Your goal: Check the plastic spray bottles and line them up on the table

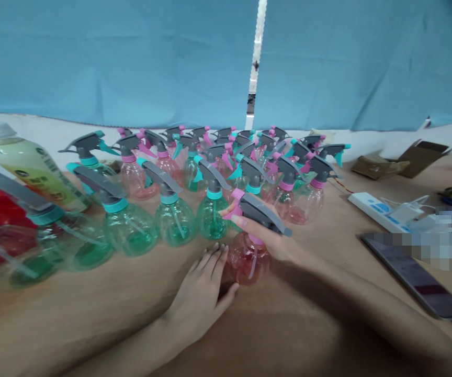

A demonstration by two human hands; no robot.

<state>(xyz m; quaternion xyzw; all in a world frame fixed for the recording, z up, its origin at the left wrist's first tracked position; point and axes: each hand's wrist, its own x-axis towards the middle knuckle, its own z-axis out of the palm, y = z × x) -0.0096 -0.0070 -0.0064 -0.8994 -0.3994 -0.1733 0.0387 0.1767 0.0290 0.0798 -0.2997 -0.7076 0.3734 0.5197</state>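
Observation:
A pink spray bottle point(245, 264) with a grey and pink trigger head stands upright on the table in front of me. My right hand point(275, 235) is closed around its neck, just under the head, with fingertips by the pink trigger. Flat on the wood lies my left hand point(200, 293), its fingers stretched out beside the bottle's base; whether they touch it I cannot tell. Close behind is a green spray bottle point(213, 217) with a turquoise collar. Another green spray bottle point(176, 222) stands left of that one.
Several more pink and green spray bottles point(132, 230) crowd the table's back and left. A labelled drink bottle point(33, 167) leans at far left. On the right are a power strip point(375, 209), a phone point(414, 277) and an opened cardboard box point(383, 166). A blue cloth point(163, 63) hangs behind.

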